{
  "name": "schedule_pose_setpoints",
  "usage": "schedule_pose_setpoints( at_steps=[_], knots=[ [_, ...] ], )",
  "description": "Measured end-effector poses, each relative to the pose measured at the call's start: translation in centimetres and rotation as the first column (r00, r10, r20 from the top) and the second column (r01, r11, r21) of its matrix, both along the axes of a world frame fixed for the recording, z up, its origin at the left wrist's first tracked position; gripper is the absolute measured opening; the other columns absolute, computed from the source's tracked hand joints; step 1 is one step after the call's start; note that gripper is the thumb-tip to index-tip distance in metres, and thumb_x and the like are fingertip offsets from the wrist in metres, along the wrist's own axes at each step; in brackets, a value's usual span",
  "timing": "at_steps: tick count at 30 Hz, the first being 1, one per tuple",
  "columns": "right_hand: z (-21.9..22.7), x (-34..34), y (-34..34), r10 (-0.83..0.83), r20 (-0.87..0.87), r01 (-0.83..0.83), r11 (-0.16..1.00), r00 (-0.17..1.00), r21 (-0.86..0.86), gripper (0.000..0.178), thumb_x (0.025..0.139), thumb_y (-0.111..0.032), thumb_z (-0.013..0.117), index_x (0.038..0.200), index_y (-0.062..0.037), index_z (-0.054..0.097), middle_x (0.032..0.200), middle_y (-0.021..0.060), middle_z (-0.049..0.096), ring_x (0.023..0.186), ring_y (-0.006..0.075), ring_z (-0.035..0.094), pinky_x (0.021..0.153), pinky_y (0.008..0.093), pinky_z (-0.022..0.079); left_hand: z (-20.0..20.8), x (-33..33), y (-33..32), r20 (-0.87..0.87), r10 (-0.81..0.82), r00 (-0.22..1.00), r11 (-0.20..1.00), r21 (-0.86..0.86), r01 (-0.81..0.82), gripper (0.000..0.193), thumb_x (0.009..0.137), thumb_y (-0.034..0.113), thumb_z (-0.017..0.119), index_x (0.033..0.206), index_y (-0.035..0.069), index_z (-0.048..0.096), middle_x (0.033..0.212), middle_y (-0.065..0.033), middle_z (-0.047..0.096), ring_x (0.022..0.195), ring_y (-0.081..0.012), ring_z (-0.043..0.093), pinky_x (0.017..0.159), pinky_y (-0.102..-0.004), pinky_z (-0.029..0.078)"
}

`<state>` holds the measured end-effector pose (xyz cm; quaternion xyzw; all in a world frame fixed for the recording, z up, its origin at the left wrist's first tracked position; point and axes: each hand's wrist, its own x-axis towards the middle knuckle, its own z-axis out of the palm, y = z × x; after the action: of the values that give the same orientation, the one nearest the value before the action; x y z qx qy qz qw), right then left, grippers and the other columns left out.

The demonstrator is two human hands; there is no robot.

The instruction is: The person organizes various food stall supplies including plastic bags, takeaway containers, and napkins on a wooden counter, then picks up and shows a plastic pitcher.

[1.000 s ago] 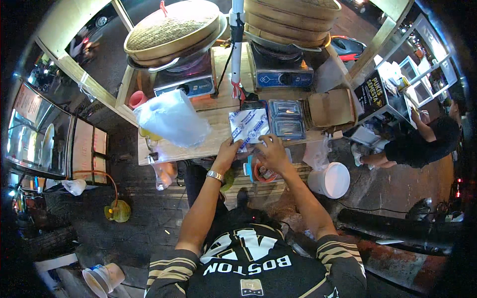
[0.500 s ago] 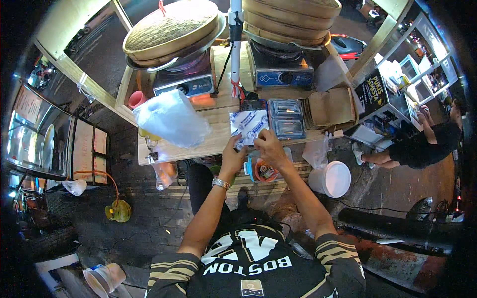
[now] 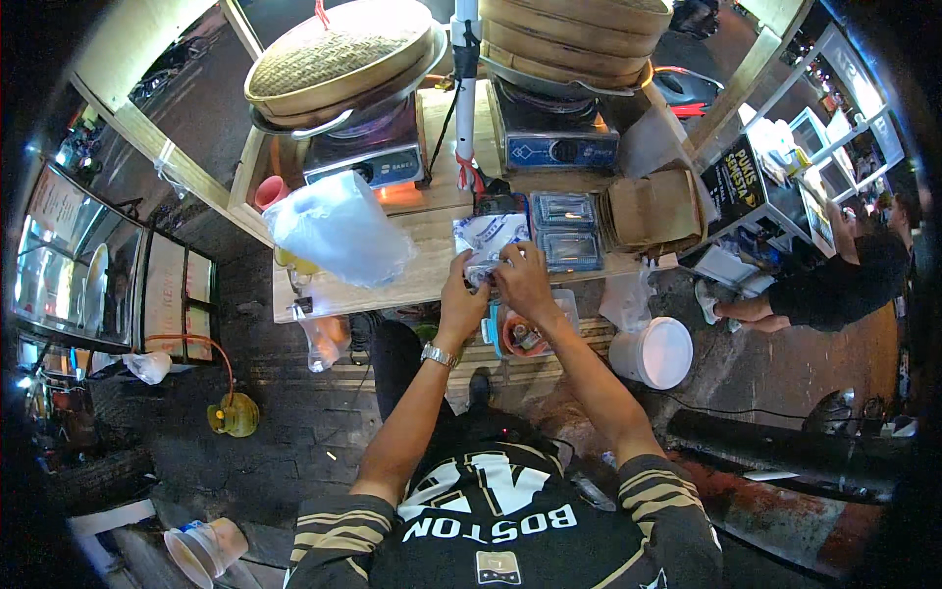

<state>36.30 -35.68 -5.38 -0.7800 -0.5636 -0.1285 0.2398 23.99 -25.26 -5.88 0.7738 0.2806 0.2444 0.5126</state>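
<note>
Packet: a white packet with blue print [image 3: 494, 232] lies at the near edge of the wooden tabletop [image 3: 434, 218], its near end crumpled.
Left hand: the left hand [image 3: 461, 302] has thumb and forefinger pinching that near end; a metal-banded wristwatch [image 3: 439, 355] sits on the wrist.
Right hand: the right hand [image 3: 526, 283] bends its fingers over the same end, thumb and forefinger pinching it – exact contact is partly hidden.
Beside the packet: clear lidded boxes [image 3: 566, 233] stand just right of it, then a stack of brown cardboard [image 3: 655, 211]; to the left lies a filmy plastic bag [image 3: 339, 231], with a pink cup [image 3: 272, 193] near.
Back of the table: two stoves, the left stove [image 3: 378, 157] under a round bamboo steamer with a woven lid [image 3: 343, 59], the right stove [image 3: 559, 149] under stacked bamboo steamers [image 3: 577, 41]; a white pole [image 3: 466, 108] rises between.
Below: a plastic tub [image 3: 535, 339] under the table edge, and a lidded white bucket [image 3: 659, 353] on the ground to the right.
Street: dark paving [image 3: 289, 447]; left, a glass display case [image 3: 74, 260] and a gas cylinder [image 3: 234, 416] with an orange hose [image 3: 227, 368]; right, another person in black [image 3: 834, 294] – at a neighbouring stall.
</note>
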Motion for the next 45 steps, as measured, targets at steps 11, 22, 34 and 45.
schedule_pose_setpoints(
  at_steps=[11,22,34,45],
  knots=[
    [0.5,2.4,0.9,0.122,-0.383,-0.177,0.978,0.916,-0.113,0.013,0.086,-0.014,0.062,0.089,-0.0015,0.065,0.091,0.0163,0.060,0.083,0.0392,0.061,0.073,0.0473,0.051,-1.0,1.0,-0.9,0.060,0.062,0.996,0.998,-0.027,-0.061,0.063,0.087,0.010,0.067,0.141,-0.002,0.037,0.133,-0.0271,0.052,0.111,-0.0380,0.059,0.094,-0.0419,0.046],
    [3.0,-1.3,0.2,0.148,0.048,-0.150,0.987,0.988,0.056,0.013,0.081,-0.011,0.064,0.090,-0.0017,0.063,0.107,0.0126,0.061,0.098,0.0352,0.062,0.083,0.0455,0.051,-2.7,2.2,-0.4,0.197,0.142,0.970,0.987,-0.105,-0.123,0.068,0.084,0.002,0.062,0.145,0.013,0.032,0.129,-0.0288,0.056,0.113,-0.0468,0.059,0.090,-0.0471,0.049],
    [11.6,-0.1,-3.7,0.083,-0.690,0.097,0.971,0.719,0.219,0.011,0.095,-0.007,0.053,0.102,0.0006,0.056,0.092,0.0101,0.062,0.086,0.0155,0.059,0.081,0.0311,0.047,-1.9,4.1,-1.2,0.251,0.141,0.958,0.981,-0.166,-0.101,0.064,0.080,-0.008,0.065,0.135,0.012,0.040,0.108,-0.0209,0.067,0.102,-0.0349,0.066,0.085,-0.0410,0.051],
    [15.7,5.7,-9.6,0.198,-0.889,0.493,0.772,0.413,0.401,0.016,0.097,-0.018,0.050,0.106,-0.0055,0.055,0.095,0.0017,0.056,0.082,0.0114,0.055,0.075,0.0265,0.047,-2.8,4.4,-1.5,0.244,0.170,0.955,0.980,-0.143,-0.138,0.060,0.080,0.000,0.070,0.132,0.009,0.041,0.116,-0.0192,0.065,0.106,-0.0300,0.065,0.089,-0.0393,0.051]
  ],
)
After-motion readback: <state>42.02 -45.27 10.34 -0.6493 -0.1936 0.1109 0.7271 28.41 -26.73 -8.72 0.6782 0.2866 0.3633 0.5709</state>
